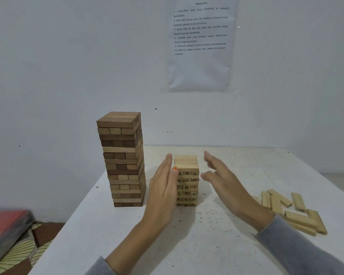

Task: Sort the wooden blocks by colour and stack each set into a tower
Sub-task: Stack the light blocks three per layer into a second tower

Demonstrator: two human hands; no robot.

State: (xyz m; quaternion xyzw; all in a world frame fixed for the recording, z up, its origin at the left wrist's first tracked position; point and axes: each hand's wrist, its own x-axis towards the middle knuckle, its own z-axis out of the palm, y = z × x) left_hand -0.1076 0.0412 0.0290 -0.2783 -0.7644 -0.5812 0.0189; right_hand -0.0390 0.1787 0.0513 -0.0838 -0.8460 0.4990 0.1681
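A tall tower of dark and mid-brown blocks stands at the table's left. To its right is a shorter tower of pale blocks with printed numbers. My left hand is flat and upright against the pale tower's left side, thumb touching its front corner. On the tower's right, my right hand is held flat with fingers straight, a small gap away from the tower. Neither hand holds a block. Several loose pale blocks lie scattered at the right.
The white speckled table stands against a white wall with a printed sheet taped above it. Its left edge runs close to the brown tower. A red and grey object lies on patterned floor at lower left.
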